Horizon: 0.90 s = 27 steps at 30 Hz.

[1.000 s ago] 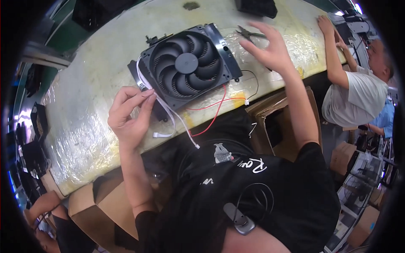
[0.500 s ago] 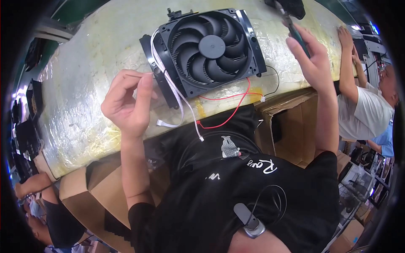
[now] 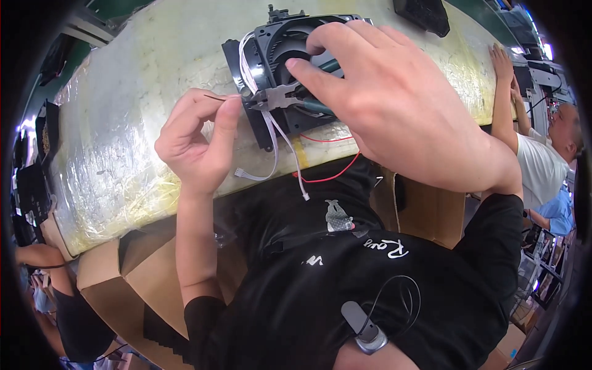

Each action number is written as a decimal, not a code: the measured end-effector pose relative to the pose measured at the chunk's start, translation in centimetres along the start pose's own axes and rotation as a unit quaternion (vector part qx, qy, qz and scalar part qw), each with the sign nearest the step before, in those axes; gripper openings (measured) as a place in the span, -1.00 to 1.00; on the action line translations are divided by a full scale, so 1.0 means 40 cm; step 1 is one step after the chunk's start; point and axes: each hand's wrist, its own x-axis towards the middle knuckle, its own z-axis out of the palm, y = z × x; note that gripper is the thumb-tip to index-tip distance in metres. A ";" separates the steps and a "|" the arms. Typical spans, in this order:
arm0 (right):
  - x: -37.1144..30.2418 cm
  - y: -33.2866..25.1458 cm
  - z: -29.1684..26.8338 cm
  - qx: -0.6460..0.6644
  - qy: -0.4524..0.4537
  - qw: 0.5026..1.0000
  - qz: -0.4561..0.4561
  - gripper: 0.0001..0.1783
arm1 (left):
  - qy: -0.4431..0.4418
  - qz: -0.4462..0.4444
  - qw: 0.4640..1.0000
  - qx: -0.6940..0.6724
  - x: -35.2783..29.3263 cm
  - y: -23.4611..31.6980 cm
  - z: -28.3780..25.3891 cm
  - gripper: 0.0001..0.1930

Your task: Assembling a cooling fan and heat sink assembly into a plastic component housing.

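A: Workbench (image 3: 123, 123), wrapped in clear film, pale and yellowed. Item one?

B: Black fan assembly (image 3: 277, 55), lying flat on the bench just past both hands, mostly hidden under the right one. White ribbon leads (image 3: 271, 142) and red wires (image 3: 333, 176) trail from it over the near bench edge.

A: Right hand (image 3: 401, 117)?

B: Closed around green-handled cutters (image 3: 290, 98), steel nose pointing toward the left fingertips. Half a second ago that hand was out beyond the fan's far corner with the tool; now it sits over the fan, so the tool has been brought to the work.

A: Left hand (image 3: 197, 139)?

B: Thumb and forefinger pinched on a thin dark strand (image 3: 216, 97), held just beside the cutter nose and the fan's left edge. It has risen from the loose leads to that edge. Judgement: cutting or gripping at the strand is now set up.

A: Room around?

B: Bare film to the left of the left hand. Near edge lies close under both wrists, cardboard boxes (image 3: 111, 271) below it. A black object (image 3: 425, 15) beyond the right hand; another person's arm (image 3: 502, 92) rests on the bench's right end.
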 end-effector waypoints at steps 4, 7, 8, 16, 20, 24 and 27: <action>-0.003 -0.010 -0.014 0.013 -0.069 0.997 0.034 -0.51 | 0.000 0.013 1.000 -0.001 0.000 -0.005 0.007 -0.96; -0.004 -0.015 -0.015 -0.002 -0.080 0.996 0.027 -0.52 | -0.007 0.025 1.000 0.007 0.001 -0.003 0.009 -0.96; -0.004 -0.016 -0.017 -0.003 -0.080 0.996 0.026 -0.52 | -0.006 0.026 1.000 0.006 0.003 -0.004 0.012 -0.96; 0.026 -0.030 -0.033 -0.048 -0.110 0.992 -0.036 -0.53 | -0.002 0.028 0.999 0.037 0.027 -0.021 0.003 -0.95; 0.003 -0.049 -0.024 -0.030 -0.082 0.996 0.034 -0.44 | 0.071 -0.026 0.992 -0.097 0.047 0.001 -0.002 -0.91; -0.084 -0.003 0.030 0.167 0.062 0.959 0.220 -0.58 | 0.341 0.095 0.929 0.108 -0.137 0.042 -0.134 -0.91; -0.294 0.169 0.062 0.110 0.111 0.908 0.388 -0.59 | 0.399 0.051 0.886 0.230 -0.302 -0.004 -0.156 -0.95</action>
